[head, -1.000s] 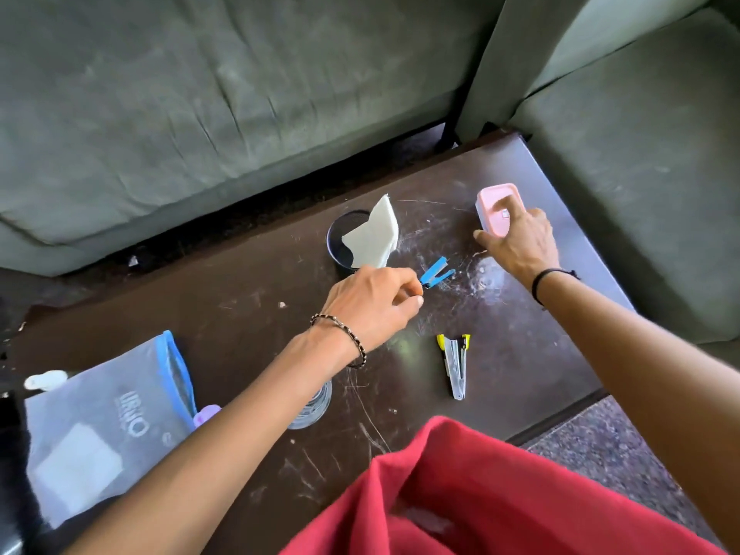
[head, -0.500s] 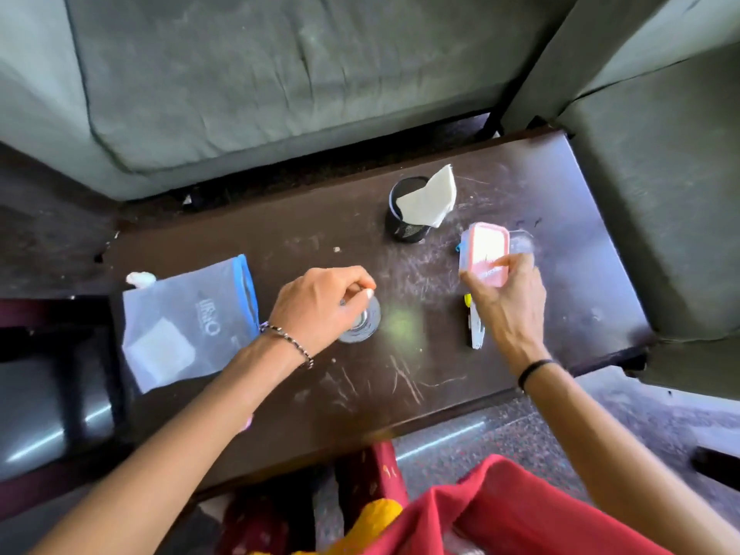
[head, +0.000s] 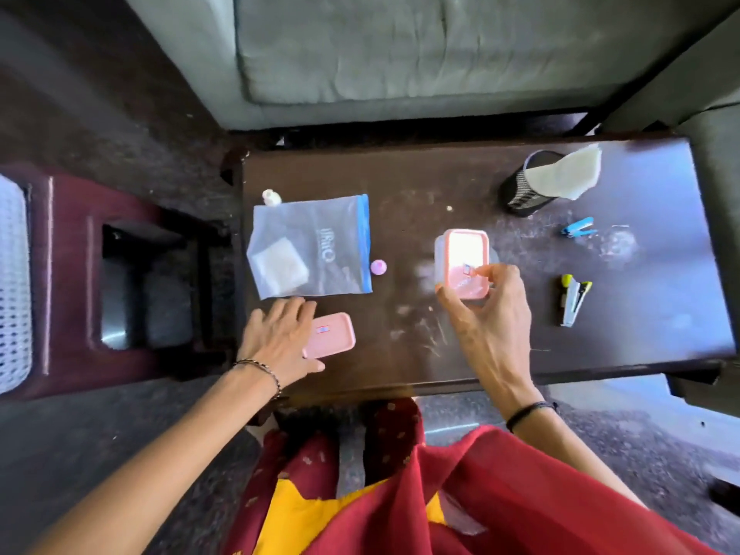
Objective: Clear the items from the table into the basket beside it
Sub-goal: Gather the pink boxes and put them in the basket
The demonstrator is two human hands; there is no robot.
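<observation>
The pink-lidded container (head: pixel 464 263) is at the centre of the frame, above the table (head: pixel 440 354), pinched between thumb and fingers of the right hand (head: pixel 486 314). The left hand (head: pixel 280 338), fingers spread open, lies on a second pink container (head: pixel 332 340) at lower left.

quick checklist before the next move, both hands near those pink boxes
1. Right hand has a grip on the pink-lidded box: ok.
2. Box lid seated: cannot tell.
3. Left hand gripping the pink lid: not ok, fingers spread flat over it.
4. Basket at the far left, open and reachable: cannot tell, only its white mesh edge shows.
5. Table cleared: not ok; plastic bag, mesh cup, blue clip and stapler remain.
</observation>
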